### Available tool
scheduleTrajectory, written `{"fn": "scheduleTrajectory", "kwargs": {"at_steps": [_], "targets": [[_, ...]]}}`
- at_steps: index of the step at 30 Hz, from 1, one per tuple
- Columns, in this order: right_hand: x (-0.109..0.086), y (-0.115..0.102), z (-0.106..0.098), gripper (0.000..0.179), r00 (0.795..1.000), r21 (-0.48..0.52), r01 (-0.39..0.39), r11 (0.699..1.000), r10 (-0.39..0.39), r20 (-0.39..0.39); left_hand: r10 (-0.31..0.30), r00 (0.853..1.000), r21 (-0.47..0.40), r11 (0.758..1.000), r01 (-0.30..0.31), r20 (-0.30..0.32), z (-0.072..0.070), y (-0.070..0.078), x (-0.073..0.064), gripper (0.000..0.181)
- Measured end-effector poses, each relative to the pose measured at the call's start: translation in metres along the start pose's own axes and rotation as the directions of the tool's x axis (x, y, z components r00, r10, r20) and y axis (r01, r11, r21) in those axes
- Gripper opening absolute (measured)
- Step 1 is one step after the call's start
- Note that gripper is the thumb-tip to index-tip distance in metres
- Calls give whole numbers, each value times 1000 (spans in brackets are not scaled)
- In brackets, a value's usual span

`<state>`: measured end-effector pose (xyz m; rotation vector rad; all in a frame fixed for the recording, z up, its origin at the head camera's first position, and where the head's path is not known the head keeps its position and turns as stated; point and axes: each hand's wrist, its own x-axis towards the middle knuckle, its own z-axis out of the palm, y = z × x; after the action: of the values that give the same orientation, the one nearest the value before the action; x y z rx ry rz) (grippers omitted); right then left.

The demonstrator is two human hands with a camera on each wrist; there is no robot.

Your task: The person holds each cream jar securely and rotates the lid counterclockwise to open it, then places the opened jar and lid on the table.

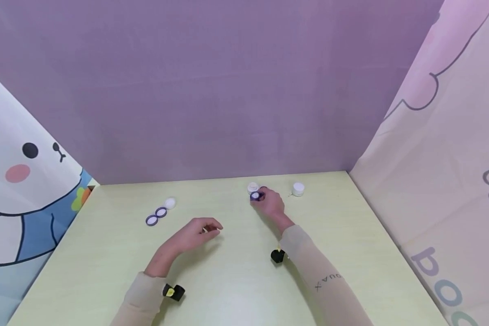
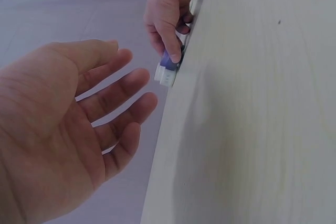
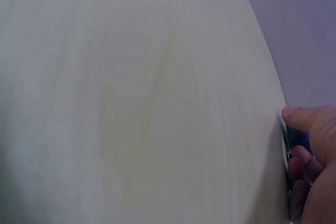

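Observation:
My right hand (image 1: 269, 202) pinches a small round dark-blue jar (image 1: 255, 196) with a pale centre, low at the back of the table. A small white jar (image 1: 252, 187) stands right beside it, on the far side. Part of another dark purple rim shows behind my fingers; the rest is hidden. The left hand (image 1: 197, 234) hovers over the middle of the table, fingers loosely bent and holding nothing. In the left wrist view, blue and white pieces (image 2: 168, 66) sit at the right hand's fingertips. My right wrist view shows the thumb and curled fingers at its right edge.
Two purple-rimmed discs (image 1: 151, 220) with white centres and a white round lid (image 1: 170, 203) lie in a row on the left of the pale wooden table (image 1: 228, 290). Another white jar (image 1: 298, 189) stands right of my right hand. A purple backdrop (image 1: 212, 90) rises behind the table.

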<state>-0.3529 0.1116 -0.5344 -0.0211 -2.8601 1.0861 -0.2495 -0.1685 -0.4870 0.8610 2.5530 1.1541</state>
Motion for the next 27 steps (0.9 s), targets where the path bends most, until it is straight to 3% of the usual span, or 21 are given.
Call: {"fn": "scheduleTrajectory", "kwargs": {"at_steps": [13, 20, 27], "targets": [[0, 0, 1, 39, 1000, -11, -16, 1000, 16, -4, -17, 1000, 9, 1000, 16, 19, 2, -3, 1, 25], [0, -2, 2, 40, 1000, -29, -21, 999, 20, -5, -2, 1000, 7, 1000, 2, 15, 5, 1, -1, 24], [-2, -2, -1, 41, 1000, -36, -19, 999, 19, -1, -16, 998, 10, 1000, 16, 53, 12, 6, -3, 23]]}}
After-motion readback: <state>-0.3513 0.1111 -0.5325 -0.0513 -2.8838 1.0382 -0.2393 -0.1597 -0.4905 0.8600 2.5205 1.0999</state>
